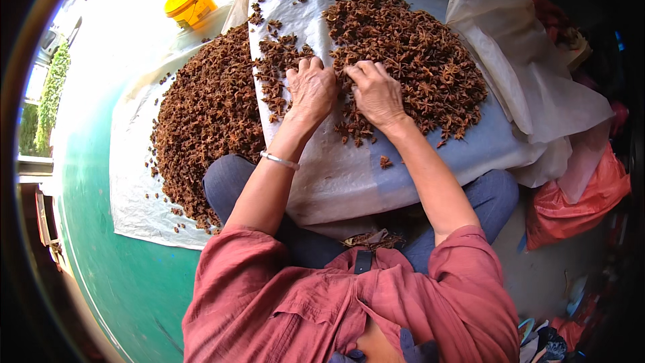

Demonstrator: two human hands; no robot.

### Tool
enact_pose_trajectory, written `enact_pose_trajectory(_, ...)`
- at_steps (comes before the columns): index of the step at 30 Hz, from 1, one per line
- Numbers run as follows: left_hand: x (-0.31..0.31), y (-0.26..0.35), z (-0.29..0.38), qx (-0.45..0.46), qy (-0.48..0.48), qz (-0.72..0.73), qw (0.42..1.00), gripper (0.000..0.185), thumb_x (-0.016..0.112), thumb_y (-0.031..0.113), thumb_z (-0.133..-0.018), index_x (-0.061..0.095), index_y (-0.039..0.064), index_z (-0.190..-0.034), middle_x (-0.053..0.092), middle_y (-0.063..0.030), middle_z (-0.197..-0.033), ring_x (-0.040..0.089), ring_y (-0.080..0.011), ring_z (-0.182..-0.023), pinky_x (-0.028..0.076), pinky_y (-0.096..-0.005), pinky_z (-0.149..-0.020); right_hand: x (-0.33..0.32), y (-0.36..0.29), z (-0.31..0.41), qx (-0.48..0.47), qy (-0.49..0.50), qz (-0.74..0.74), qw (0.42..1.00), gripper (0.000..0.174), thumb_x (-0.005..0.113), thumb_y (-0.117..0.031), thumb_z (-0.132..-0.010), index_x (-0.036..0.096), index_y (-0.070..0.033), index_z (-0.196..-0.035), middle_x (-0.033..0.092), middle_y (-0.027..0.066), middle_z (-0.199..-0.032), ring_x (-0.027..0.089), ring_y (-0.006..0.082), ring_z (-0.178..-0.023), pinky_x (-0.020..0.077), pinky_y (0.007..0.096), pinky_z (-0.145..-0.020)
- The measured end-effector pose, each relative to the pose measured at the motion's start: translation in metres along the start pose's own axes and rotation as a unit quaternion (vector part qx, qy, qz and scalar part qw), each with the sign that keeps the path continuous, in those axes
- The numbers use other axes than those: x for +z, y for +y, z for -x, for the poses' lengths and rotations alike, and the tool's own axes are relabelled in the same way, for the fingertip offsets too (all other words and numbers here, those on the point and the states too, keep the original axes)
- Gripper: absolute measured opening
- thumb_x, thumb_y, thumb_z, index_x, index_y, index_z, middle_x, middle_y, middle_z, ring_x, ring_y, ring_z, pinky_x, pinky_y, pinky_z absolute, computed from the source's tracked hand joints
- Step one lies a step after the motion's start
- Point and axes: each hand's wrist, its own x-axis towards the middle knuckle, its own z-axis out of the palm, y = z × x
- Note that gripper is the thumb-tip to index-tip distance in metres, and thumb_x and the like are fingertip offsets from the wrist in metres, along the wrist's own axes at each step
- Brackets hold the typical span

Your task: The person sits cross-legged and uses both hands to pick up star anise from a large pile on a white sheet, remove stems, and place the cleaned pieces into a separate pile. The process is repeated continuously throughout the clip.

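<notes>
A heap of dried star anise [403, 50] lies on a white plastic sheet [322, 176] over a raised surface in front of me. Smaller clusters of star anise [274, 78] are strewn along the sheet's left side. My left hand [313, 88], palm down with curled fingers, is beside these clusters; a silver bangle [280, 160] circles that forearm. My right hand [377, 93] reaches into the near left edge of the heap, its fingers bent towards the left hand. Both sets of fingertips are partly hidden, so what they hold is unclear. One loose star anise [386, 162] sits nearer to me.
To the left, a larger pile of star anise [206, 111] rests on a lower white sheet [131, 201] over green flooring [90, 222]. Beyond it stands a yellow plastic bucket [189, 2]. A red plastic bag [574, 206] is at the right, below bunched sheeting [524, 75].
</notes>
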Motion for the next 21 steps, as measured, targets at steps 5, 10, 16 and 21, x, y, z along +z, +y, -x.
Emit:
enact_pose_trajectory(5, 0.002, -0.021, 0.012, 0.063, 0.063, 0.037, 0.995, 0.016, 0.073, 0.02, -0.078, 0.073, 0.013, -0.091, 0.062, -0.0057, -0.102, 0.055, -0.0237, -0.105, 0.037, -0.0407, -0.086, -0.015, -0.011, 0.025, -0.02, -0.101, -0.072, 0.992, 0.022, 0.072, -0.004, -0.076, 0.071, -0.005, -0.098, 0.063, 0.0083, -0.111, 0.062, 0.0261, -0.1, 0.0543, 0.0383, -0.083)
enact_pose_trajectory(10, -0.012, -0.033, 0.03, 0.018, -0.006, 0.276, 0.961, 0.025, 0.075, 0.004, -0.075, 0.071, 0.003, -0.1, 0.069, -0.0084, -0.09, 0.064, -0.02, -0.08, 0.051, -0.034, -0.073, -0.022, -0.016, 0.016, -0.003, 0.017, -0.155, 0.988, 0.044, 0.066, 0.002, -0.079, 0.063, -0.007, -0.122, 0.064, 0.0129, -0.123, 0.07, 0.0304, -0.093, 0.0593, 0.0365, -0.079)
enact_pose_trajectory(16, -0.018, -0.03, 0.028, -0.116, -0.114, 0.574, 0.803, 0.017, 0.074, 0.006, -0.085, 0.071, 0.001, -0.101, 0.071, -0.0041, -0.083, 0.066, -0.0099, -0.07, 0.051, -0.0224, -0.059, -0.02, -0.02, -0.001, 0.015, -0.056, -0.229, 0.972, 0.026, 0.067, -0.001, -0.084, 0.068, -0.004, -0.11, 0.072, 0.0142, -0.092, 0.072, 0.0256, -0.079, 0.0573, 0.0334, -0.071)
enact_pose_trajectory(21, -0.022, -0.037, 0.033, -0.116, -0.166, 0.63, 0.749, 0.015, 0.073, 0.011, -0.086, 0.072, 0.004, -0.1, 0.072, -0.0006, -0.079, 0.064, -0.0072, -0.063, 0.046, -0.0195, -0.056, -0.029, -0.017, 0.001, 0.173, -0.09, -0.381, 0.904, 0.013, 0.067, -0.006, -0.086, 0.072, -0.002, -0.097, 0.073, 0.0143, -0.09, 0.072, 0.0236, -0.079, 0.0556, 0.0333, -0.068)
